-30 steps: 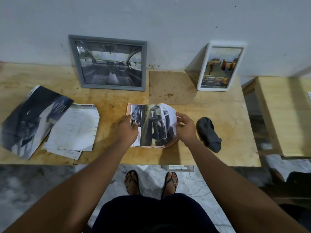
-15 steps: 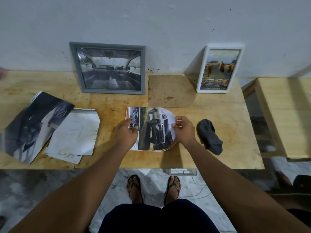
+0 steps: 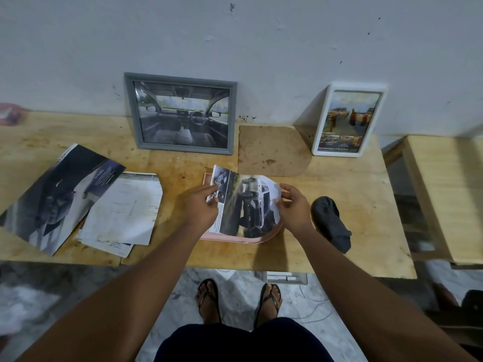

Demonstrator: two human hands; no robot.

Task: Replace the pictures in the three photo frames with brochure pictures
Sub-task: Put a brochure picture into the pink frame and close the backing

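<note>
A cut brochure picture [image 3: 244,205] of a white truck lies over a pink frame [image 3: 251,239] flat on the wooden table [image 3: 352,218]. My left hand [image 3: 202,207] pinches the picture's left edge. My right hand [image 3: 292,209] grips its curved right edge. A grey frame [image 3: 130,111] with a car-interior picture leans on the wall at the back. A white frame [image 3: 317,137] with an orange-toned brochure picture leans at the back right. A brown backing board [image 3: 271,150] with one rounded corner lies flat between them.
Brochure pages [image 3: 60,197] and white sheets [image 3: 122,212] lie spread on the table's left. A dark grey cloth [image 3: 332,220] sits just right of my right hand. A second wooden table [image 3: 444,194] stands to the right. My feet in sandals show below the table edge.
My left hand has shifted from resting on the picture to pinching its left edge, and the picture's left side has lifted slightly. The pink frame's rim shows more beneath it.
</note>
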